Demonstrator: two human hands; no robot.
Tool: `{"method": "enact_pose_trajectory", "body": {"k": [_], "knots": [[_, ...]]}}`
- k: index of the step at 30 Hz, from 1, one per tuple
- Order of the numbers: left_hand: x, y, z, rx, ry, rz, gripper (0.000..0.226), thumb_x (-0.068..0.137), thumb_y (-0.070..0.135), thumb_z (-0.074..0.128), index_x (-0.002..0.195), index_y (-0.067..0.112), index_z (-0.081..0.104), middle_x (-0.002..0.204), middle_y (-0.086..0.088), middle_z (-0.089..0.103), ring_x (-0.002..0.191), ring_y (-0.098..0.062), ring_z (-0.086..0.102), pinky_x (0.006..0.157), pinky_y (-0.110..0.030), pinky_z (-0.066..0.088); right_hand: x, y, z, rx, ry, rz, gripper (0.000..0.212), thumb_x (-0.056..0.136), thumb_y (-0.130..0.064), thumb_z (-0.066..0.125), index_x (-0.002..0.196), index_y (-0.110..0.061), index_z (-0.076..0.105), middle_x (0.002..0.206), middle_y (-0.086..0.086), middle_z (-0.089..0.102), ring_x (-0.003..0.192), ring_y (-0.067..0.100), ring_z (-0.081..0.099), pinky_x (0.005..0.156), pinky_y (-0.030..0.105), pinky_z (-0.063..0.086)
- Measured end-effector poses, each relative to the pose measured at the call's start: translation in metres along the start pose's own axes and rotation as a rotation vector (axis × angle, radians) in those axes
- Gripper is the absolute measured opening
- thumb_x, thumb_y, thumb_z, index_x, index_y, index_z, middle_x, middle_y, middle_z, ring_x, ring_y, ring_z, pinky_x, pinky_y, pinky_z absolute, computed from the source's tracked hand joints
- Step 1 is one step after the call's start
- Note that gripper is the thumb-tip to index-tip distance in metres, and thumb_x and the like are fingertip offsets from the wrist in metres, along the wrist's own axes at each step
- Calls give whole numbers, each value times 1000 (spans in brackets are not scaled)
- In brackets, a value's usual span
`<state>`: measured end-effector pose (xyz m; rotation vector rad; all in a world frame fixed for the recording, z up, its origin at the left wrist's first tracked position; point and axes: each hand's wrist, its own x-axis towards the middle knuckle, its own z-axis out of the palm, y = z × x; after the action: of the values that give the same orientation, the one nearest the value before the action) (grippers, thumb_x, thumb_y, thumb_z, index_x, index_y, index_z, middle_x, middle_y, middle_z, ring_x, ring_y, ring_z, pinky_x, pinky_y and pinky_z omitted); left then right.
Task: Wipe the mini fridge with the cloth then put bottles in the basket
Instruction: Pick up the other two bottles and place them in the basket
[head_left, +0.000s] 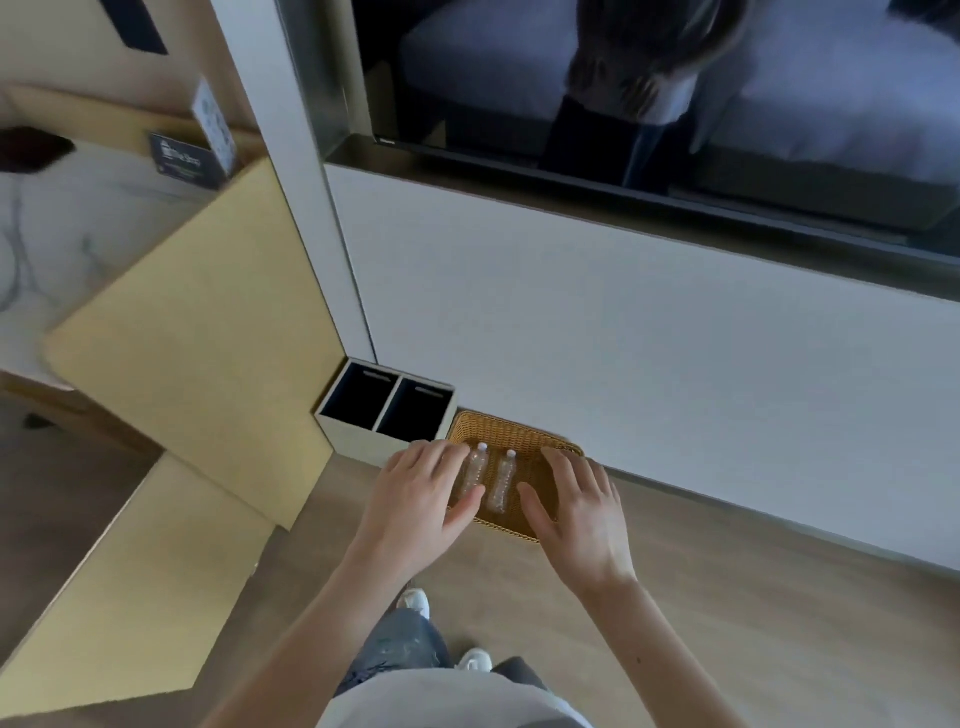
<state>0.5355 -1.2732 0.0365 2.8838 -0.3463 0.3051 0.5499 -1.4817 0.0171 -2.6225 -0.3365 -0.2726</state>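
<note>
Evidently the bottle step is nearly done: one bottle (476, 466) shows between the left thumb and fingers, and a second bottle (503, 480) lies just right of it, short of the right fingers. Both lie in the basket (511, 430). The left hand (421, 499) and right hand (576, 514) are spread, fingers straight, holding nothing. Whether they touch anything I cannot tell. Next, probably, comes gripping the basket's sides or fetching more bottles.

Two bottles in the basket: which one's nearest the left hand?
The left bottle: the left hand overlaps its edge in view. The right bottle lies uncovered in the middle of the basket.
</note>
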Motion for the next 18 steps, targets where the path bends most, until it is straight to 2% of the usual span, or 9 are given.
{"method": "enact_pose_trajectory", "body": {"k": [5,9,11,13,18], "knots": [[-28,-28,-20,25,70,-172,47,95,47,43,115,12,65,107,-1,69,97,-20,65,79,-34,55,20,-42,6,73,-72,-136,53,95,-47,46,123,-6,65,114,8,70,107,33,64,88,45,53],[-63,-53,-33,54,88,-290,44,94,45,45,114,12,65,105,-1,67,94,-21,64,77,-33,53,29,-76,23,104,-160,-233,46,97,-41,54,128,-7,62,122,8,67,116,31,61,96,45,51],[-121,-77,-52,111,98,-509,45,95,45,43,114,11,65,106,-2,66,93,-24,64,77,-37,54,25,-130,48,176,-254,-418,46,98,-40,54,130,-8,62,125,9,66,118,31,60,98,46,51],[-134,-83,-57,90,89,-515,47,95,46,41,114,10,66,107,-3,67,94,-26,64,77,-39,55,25,-141,53,200,-280,-403,51,98,-46,42,129,-10,62,125,8,66,118,30,59,97,45,51],[-241,-98,-93,155,141,-823,46,93,44,42,112,11,69,105,-4,69,90,-27,67,72,-36,56,-12,-234,98,253,-487,-688,56,98,-51,36,133,-13,59,125,4,63,117,25,57,101,37,45]]}}
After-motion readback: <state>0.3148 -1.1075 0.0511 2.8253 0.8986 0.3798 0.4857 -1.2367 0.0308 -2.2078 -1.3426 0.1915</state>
